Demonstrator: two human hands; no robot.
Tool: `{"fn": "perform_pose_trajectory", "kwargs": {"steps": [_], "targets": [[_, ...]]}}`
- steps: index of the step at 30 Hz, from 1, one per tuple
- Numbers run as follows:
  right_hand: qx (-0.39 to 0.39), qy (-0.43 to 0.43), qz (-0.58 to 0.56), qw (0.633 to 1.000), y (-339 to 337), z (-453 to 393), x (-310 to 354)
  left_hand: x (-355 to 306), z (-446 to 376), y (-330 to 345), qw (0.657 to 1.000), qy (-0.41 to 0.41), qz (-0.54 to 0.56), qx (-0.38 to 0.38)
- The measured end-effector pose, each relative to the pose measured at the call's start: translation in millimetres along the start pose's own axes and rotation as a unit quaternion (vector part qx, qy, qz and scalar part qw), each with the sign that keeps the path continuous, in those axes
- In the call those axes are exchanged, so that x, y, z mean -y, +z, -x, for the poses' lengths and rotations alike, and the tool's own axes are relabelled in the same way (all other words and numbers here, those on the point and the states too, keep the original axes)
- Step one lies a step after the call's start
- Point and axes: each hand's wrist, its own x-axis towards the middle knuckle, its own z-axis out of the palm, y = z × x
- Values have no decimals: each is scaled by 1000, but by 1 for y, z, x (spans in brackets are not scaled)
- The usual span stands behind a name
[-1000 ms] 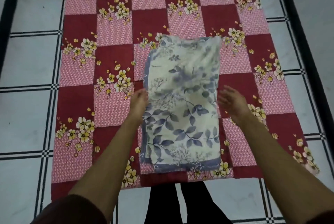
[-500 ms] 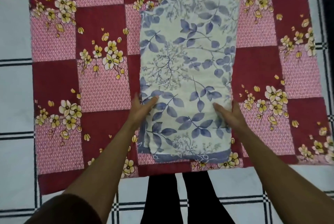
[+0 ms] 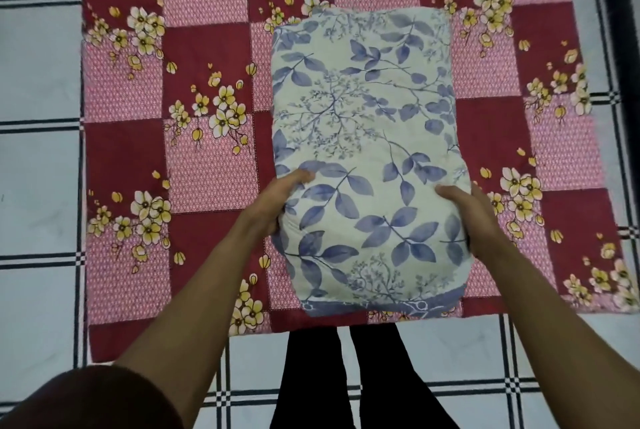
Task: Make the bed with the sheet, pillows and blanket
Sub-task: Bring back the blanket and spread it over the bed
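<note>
**Both hands clasp a folded leaf-print blanket over the checked sheet**

The left hand (image 3: 277, 207) curls round the near left edge of the folded blanket (image 3: 367, 151), thumb on top and fingers tucked under the side. The right hand (image 3: 471, 220) does the same on the opposite edge, thumb lying across the cream cloth and the fingers hidden beneath. Whether the near end is lifted clear of the bed I cannot tell.

The blanket is a thick, cream bundle printed with blue leaves and branches, with a blue band along its nearest edge. Its long axis runs straight away from the person, the short banded end pointing back toward their legs (image 3: 346, 376), the far end toward the middle of the bed.

Under it lies the sheet (image 3: 207, 186), spread flat, a patchwork of dark red and pink squares with clusters of yellow-and-white flowers. The blanket sits roughly central, near the sheet's closest edge. Around the sheet is a pale tiled floor (image 3: 38, 186) crossed by black double lines. A dark maroon sleeve (image 3: 90, 397) covers the left upper arm.
</note>
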Motion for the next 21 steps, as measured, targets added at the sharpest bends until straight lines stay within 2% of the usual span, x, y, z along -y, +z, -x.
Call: {"fn": "perform_pose_trajectory", "kwargs": {"steps": [4, 7, 10, 14, 18, 20, 21], "targets": [[26, 17, 42, 999, -11, 10, -23, 32, 21, 2, 1000, 0, 14, -15], [45, 44, 87, 994, -14, 11, -60, 75, 22, -3, 998, 1, 11, -60], [41, 15, 113, 993, -10, 19, -83, 99, 20, -7, 997, 15, 8, -78], [23, 26, 130, 991, -12, 25, -87, 99, 20, -6, 994, 5, -27, -104], [41, 81, 82, 992, -21, 27, -74, 72, 24, 2, 992, 8, -17, -126], [20, 67, 140, 988, -24, 27, -75, 72, 26, -1, 986, 23, -57, -153], [4, 58, 176, 983, -23, 27, -78, 78, 25, -4, 978, 17, -116, -172]]}}
